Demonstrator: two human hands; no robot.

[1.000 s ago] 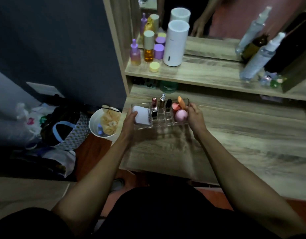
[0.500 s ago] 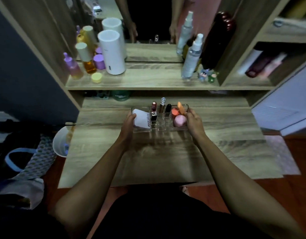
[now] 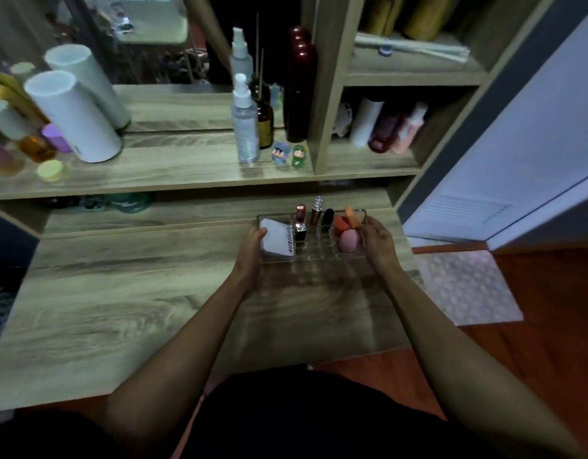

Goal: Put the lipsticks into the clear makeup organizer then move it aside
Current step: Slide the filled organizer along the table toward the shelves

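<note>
The clear makeup organizer (image 3: 315, 254) sits on the right part of the wooden desk (image 3: 120, 293), near the back. Three lipsticks stand upright in its middle slots: a red one (image 3: 300, 223), a silver-capped one (image 3: 317, 210) and a black one (image 3: 327, 218). A white packet (image 3: 279, 240) fills its left compartment, and pink and orange sponges (image 3: 347, 233) fill the right one. My left hand (image 3: 251, 250) grips the organizer's left end. My right hand (image 3: 378, 243) grips its right end.
A shelf above the desk carries a white cylinder (image 3: 74, 117), small coloured jars, spray bottles (image 3: 244, 124), a dark red bottle (image 3: 299, 84) and two small figurines (image 3: 289, 154). A side cubby holds tubes (image 3: 388, 127). A patterned mat (image 3: 464, 286) lies on the floor at right.
Both hands have carried the organizer rightward along the desk, from its left part to near its right edge. My view has turned right with it.
</note>
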